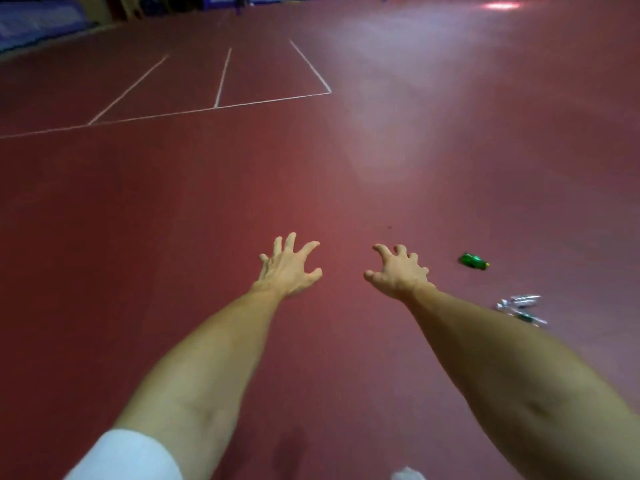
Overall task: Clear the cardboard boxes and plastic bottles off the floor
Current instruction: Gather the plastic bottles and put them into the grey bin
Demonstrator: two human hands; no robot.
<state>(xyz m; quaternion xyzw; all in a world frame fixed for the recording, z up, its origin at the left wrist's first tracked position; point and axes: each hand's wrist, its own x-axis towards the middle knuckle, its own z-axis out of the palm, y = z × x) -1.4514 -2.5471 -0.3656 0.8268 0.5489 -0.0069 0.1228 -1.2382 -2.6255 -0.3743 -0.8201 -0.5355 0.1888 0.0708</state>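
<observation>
Fingers of both hands spread and clawed, holding nothing. Right hand is nearer the green bottle, which lies on the floor to its right, long axis roughly sideways. Nearer me: crumpled clear plastic, possibly bottles.

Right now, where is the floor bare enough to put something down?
The red floor is bare from the left hand out to the white lines, and in the gap between both hands. It is crowded to the right of the right hand: a green bottle and crumpled clear plastic lie there.
</observation>
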